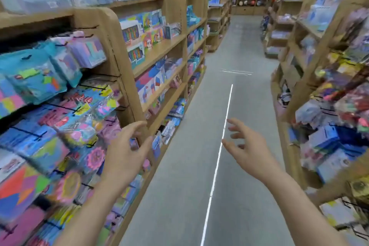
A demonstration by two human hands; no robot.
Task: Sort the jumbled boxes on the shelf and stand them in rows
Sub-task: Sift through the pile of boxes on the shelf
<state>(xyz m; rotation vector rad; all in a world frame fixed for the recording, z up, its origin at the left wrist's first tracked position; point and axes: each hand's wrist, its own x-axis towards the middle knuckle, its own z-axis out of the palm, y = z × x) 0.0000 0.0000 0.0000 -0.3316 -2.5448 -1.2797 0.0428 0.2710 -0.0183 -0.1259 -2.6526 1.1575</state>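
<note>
Reaching out ahead of me, I am holding both hands empty with fingers spread and loosely curled: my left hand (125, 152) is hovering just beside the wooden shelf (127, 78) on my left, my right hand (247, 146) is hanging over the grey aisle floor (239, 56). The shelf is carrying the jumbled boxes (52, 122), bright packs in pink, blue and teal, tilting and overlapping, blurred. Farther along, abacus boxes (132, 36) are standing upright. Another shelf unit (311, 70) is lining my right.

Colourful boxes (50, 146) lie jumbled on the wooden shelf (111, 32).
</note>
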